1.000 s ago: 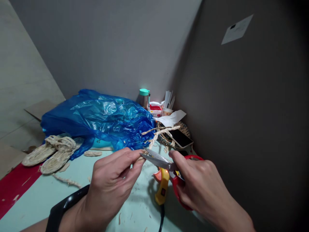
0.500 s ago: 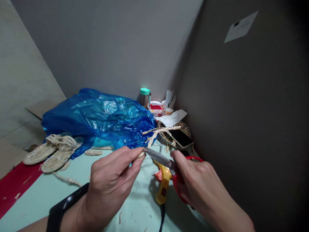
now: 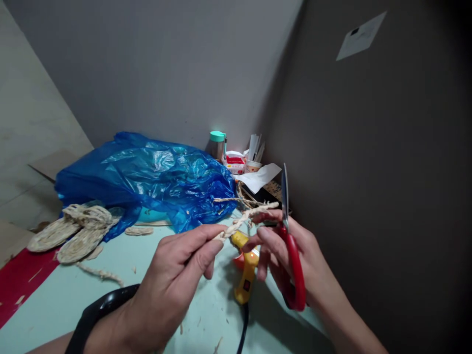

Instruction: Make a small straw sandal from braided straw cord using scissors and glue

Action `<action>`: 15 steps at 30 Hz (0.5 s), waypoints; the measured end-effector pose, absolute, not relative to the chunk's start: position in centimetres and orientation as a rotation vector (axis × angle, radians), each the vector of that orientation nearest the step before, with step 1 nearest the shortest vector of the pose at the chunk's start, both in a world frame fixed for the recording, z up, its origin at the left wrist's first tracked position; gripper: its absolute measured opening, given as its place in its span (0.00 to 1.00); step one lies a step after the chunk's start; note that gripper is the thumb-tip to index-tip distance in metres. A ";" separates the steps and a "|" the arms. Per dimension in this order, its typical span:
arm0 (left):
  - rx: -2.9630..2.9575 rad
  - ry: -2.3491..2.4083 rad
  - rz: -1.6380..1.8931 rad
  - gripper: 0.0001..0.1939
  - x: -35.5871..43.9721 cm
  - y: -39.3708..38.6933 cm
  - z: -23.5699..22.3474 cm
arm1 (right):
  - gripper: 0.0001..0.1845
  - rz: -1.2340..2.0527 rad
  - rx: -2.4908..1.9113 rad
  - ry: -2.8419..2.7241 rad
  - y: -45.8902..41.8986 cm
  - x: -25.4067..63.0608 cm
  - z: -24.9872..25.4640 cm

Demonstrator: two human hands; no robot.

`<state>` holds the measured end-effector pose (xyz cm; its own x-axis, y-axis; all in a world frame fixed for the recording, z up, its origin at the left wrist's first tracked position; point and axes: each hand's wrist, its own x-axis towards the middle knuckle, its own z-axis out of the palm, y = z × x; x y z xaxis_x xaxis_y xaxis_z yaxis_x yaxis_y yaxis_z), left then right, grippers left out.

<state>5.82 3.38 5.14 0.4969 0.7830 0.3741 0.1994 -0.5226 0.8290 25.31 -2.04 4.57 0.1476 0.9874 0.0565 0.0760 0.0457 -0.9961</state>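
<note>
My left hand [image 3: 184, 275] pinches one end of a pale twisted straw cord [image 3: 252, 212] between thumb and forefinger. The cord slants up and to the right, its far end by the fingers of my right hand [image 3: 283, 246]. Red-handled scissors [image 3: 294, 265] hang in my right hand, blades pointing up and apart from the cord. The fingers of that hand are loosely spread toward the cord. Under the hands lies a yellow tool with a black cable, a glue gun by its look [image 3: 244, 282]; its front is partly hidden.
A blue plastic bag [image 3: 158, 172] lies at the back left. Woven straw slippers [image 3: 79, 236] sit left, beside red cloth [image 3: 27, 278]. Toward the wall stand a teal-lidded bottle [image 3: 217, 145], a tissue pack [image 3: 235, 163] and white paper [image 3: 258, 178]. Straw scraps dot the pale green tabletop [image 3: 206, 324].
The scissors have swung from pointing left at my left fingertips to upright. My right hand's fingers have loosened toward the cord. The cord now extends rightward from my left fingers.
</note>
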 end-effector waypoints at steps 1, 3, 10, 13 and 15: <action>1.941 0.805 0.921 0.12 5.8 3.4 5.1 | 0.16 1.111 -1.231 -1.099 -1.9 25.2 4.5; 1.838 0.779 0.783 0.12 5.9 3.3 5.1 | 0.19 1.181 -1.120 -0.992 -1.6 25.1 4.2; 1.542 0.693 0.493 0.13 6.9 3.3 4.8 | 0.19 1.158 -0.976 -0.814 -1.0 25.4 3.5; 1.559 0.702 0.488 0.13 7.1 3.3 4.6 | 0.21 1.144 -0.945 -0.795 -1.1 25.3 3.5; 1.575 0.697 0.504 0.14 7.0 3.2 4.5 | 0.22 1.151 -0.904 -0.795 -1.2 25.2 3.5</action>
<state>7.04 3.21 4.54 0.7194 0.6903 -0.0776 0.1430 -0.0378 0.9890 25.19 -1.21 3.46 0.2277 0.9716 0.0647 -0.4047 0.1548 -0.9013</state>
